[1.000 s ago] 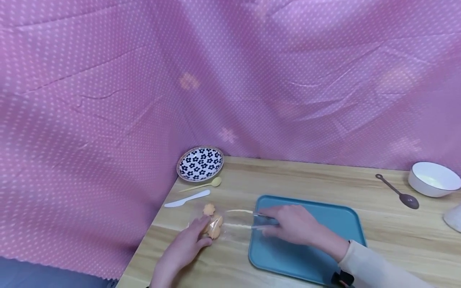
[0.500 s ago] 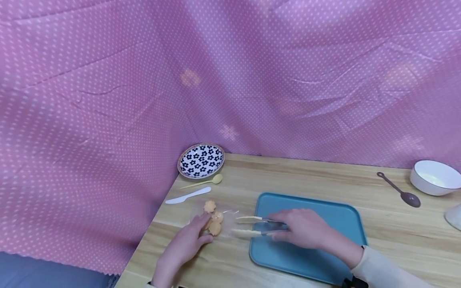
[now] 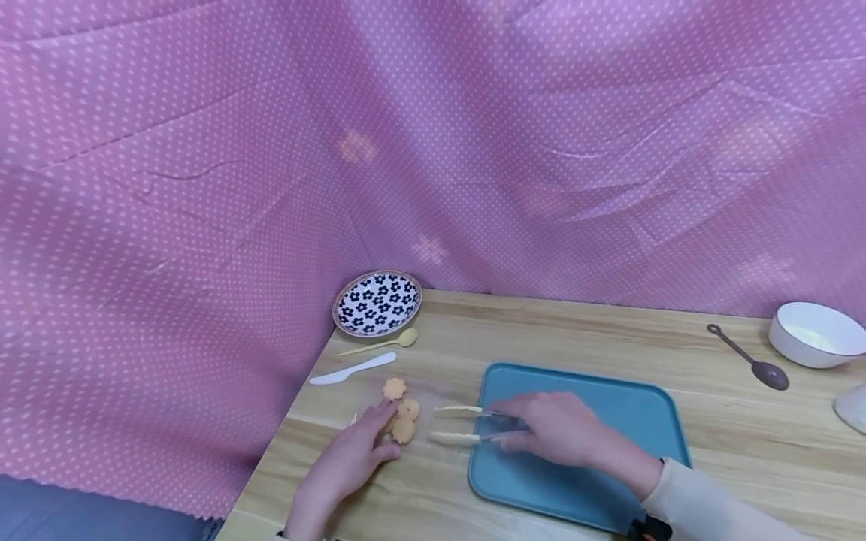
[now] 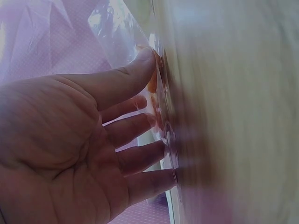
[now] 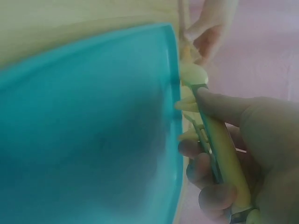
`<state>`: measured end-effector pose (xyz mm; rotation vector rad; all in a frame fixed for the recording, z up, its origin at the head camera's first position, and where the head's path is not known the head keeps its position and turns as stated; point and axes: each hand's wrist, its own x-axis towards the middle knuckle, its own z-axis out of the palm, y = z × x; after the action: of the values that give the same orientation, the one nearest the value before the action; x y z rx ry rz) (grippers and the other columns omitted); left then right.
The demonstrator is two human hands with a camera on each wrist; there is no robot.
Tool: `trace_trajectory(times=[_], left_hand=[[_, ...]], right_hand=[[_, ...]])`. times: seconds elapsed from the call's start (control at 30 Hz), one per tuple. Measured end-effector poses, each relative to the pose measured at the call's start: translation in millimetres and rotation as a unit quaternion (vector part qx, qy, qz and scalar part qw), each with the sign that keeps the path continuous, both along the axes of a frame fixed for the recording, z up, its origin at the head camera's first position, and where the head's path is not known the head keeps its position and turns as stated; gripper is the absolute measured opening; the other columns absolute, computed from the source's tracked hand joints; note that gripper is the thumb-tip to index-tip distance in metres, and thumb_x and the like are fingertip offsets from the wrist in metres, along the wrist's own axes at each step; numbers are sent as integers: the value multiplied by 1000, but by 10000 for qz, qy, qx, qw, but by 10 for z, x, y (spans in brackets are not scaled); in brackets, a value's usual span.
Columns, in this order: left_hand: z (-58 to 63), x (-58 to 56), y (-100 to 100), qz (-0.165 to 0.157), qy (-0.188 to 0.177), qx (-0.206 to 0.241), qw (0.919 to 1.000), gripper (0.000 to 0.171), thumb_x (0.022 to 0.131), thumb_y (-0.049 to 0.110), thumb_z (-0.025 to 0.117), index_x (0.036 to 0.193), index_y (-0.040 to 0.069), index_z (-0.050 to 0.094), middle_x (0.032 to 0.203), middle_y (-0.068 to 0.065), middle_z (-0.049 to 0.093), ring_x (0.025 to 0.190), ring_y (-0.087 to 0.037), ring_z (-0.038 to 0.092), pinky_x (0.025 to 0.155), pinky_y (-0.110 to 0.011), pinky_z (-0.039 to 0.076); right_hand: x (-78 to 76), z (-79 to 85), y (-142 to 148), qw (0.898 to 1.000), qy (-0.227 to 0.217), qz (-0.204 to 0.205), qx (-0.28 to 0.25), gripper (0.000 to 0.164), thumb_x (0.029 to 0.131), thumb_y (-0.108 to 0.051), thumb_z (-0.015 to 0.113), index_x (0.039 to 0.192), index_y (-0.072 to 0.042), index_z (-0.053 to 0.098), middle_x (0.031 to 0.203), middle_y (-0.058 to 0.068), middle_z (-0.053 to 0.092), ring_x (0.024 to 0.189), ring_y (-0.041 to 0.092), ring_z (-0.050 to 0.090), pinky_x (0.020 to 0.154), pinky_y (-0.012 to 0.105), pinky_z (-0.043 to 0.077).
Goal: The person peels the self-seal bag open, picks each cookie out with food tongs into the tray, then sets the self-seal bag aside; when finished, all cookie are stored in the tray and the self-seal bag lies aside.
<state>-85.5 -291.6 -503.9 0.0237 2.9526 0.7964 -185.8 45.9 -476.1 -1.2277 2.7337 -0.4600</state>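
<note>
In the head view, my left hand (image 3: 350,454) lies at the left of the table, fingertips on a clear plastic bag (image 4: 114,32) with several flower-shaped cookies (image 3: 403,430) in it. The left wrist view has the fingers fairly straight, the tips and thumb touching the film. My right hand (image 3: 558,430) grips a pair of tongs (image 5: 224,158) over the left part of a blue tray (image 3: 629,413). The cream tips of the tongs stand apart, pointing left toward the bag, with no cookie visible between them. Whether the tips touch the film, I cannot tell.
Behind the bag lie a white knife (image 3: 353,369) and a yellow spoon (image 3: 404,338). A flower-patterned dish (image 3: 377,304) stands at the back left corner. A brown spoon (image 3: 767,374) and a white bowl (image 3: 815,338) are at the right. A pink curtain (image 3: 433,150) hangs behind the table.
The tongs drew back to the right from the bag, then came slightly left again, tips parted. The bag's film settled lower. My left hand stays at the cookies.
</note>
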Motion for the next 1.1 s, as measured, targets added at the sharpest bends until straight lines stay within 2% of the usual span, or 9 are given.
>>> trace_trajectory(times=[0.3, 0.47, 0.63, 0.77, 1.03, 1.1], left_hand=[[-30, 10, 9, -5, -56, 34, 10000, 73, 90, 33, 73, 155, 22, 42, 165, -3, 37, 153, -40, 34, 125, -59, 31], [-24, 29, 24, 53, -178, 91, 9998, 76, 88, 36, 75, 155, 21, 43, 166, -3, 36, 153, -41, 32, 125, -61, 30], [-21, 31, 48, 52, -99, 56, 9999, 76, 87, 33, 76, 154, 18, 44, 165, -4, 37, 153, -39, 33, 125, -60, 31], [-20, 38, 60, 33, -44, -38, 10000, 76, 86, 31, 77, 153, 18, 45, 165, -4, 38, 153, -38, 34, 125, -59, 31], [-1, 30, 77, -41, 62, -142, 9999, 75, 85, 29, 78, 152, 15, 48, 163, -7, 41, 151, -41, 37, 123, -59, 34], [-2, 36, 75, -15, -10, -123, 9999, 76, 84, 30, 79, 152, 16, 48, 163, -7, 41, 151, -42, 37, 122, -61, 34]], right_hand=[[15, -45, -213, 9984, 425, 365, 8, 53, 87, -58, 70, 137, -43, 60, 126, -14, 73, 109, 10, 71, 72, 33, 60], [74, -36, -342, 9964, 758, 366, 83, 59, 83, -59, 72, 138, -38, 60, 118, -13, 75, 87, 6, 68, 59, 27, 53], [130, -15, -395, 9951, 929, 343, 11, 56, 84, -58, 73, 134, -38, 61, 104, -15, 73, 72, 1, 57, 51, 23, 42], [149, -43, -415, 9952, 917, 338, -60, 50, 86, -57, 71, 132, -39, 62, 103, -16, 72, 74, 0, 58, 52, 22, 44], [134, -86, -350, 9962, 814, 303, -7, 49, 88, -58, 69, 134, -44, 60, 119, -15, 72, 89, 4, 68, 58, 27, 51], [140, -77, -297, 9966, 785, 269, 2, 51, 87, -58, 70, 136, -45, 59, 116, -15, 72, 84, 4, 66, 56, 26, 50]])
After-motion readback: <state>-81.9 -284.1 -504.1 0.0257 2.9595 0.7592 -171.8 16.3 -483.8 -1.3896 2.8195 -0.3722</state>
